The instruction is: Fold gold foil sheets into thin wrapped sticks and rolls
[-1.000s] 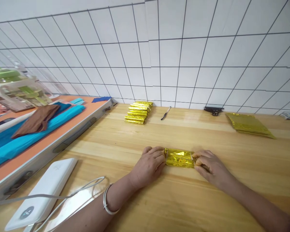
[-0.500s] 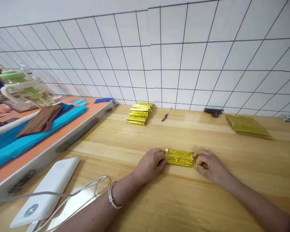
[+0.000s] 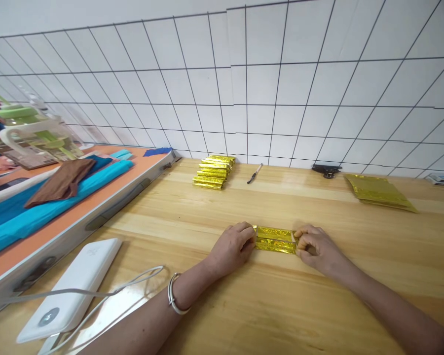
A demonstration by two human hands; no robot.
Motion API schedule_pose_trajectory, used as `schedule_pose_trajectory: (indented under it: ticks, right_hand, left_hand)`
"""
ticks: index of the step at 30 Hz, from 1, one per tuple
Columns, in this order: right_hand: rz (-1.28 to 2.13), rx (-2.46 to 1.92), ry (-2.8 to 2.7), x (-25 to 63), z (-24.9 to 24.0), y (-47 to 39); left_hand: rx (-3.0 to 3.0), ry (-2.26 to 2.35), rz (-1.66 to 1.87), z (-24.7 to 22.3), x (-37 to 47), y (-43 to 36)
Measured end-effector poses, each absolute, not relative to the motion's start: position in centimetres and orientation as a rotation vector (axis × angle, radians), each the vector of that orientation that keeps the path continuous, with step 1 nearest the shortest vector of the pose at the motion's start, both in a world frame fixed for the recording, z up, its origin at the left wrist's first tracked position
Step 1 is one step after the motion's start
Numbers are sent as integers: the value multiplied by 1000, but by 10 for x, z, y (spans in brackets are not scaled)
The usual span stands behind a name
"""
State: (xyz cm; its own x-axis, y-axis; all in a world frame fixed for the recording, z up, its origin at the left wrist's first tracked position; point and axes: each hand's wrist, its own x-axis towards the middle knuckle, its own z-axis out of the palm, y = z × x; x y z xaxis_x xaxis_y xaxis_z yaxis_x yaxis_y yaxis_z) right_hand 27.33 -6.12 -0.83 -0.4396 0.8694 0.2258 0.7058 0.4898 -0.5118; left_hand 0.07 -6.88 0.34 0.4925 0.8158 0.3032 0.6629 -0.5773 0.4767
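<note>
A folded strip of gold foil paper (image 3: 276, 239) lies on the wooden table between my hands, with a crease line running along its length. My left hand (image 3: 237, 246) is closed on its left end, fingers bent and pressed together. At the other end, my right hand (image 3: 314, 246) pinches the paper between thumb and fingers. Both ends of the strip are partly hidden by the fingers. Farther back, a row of folded gold paper pieces (image 3: 213, 172) overlaps in a small stack. Flat gold foil sheets (image 3: 380, 191) lie in a pile at the right.
A pen (image 3: 254, 174) and a black clip (image 3: 326, 170) lie near the tiled wall (image 3: 266, 84). On the left are a white power bank (image 3: 72, 288) with a cable, and an orange-topped board (image 3: 96, 207) bearing blue and brown cloth and a green-lidded jug (image 3: 33, 133).
The two long flaps of the gold strip lie flatter and closer to the middle line. Both hands keep nearly the same place; the view has shifted slightly.
</note>
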Motion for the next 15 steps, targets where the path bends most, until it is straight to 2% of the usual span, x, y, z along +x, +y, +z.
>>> schedule_pose_trajectory:
  ticks: [15]
  right_hand:
    - [617, -1251, -2336, 280, -6, -55]
  left_hand:
    - [2597, 1136, 584, -2, -11, -65]
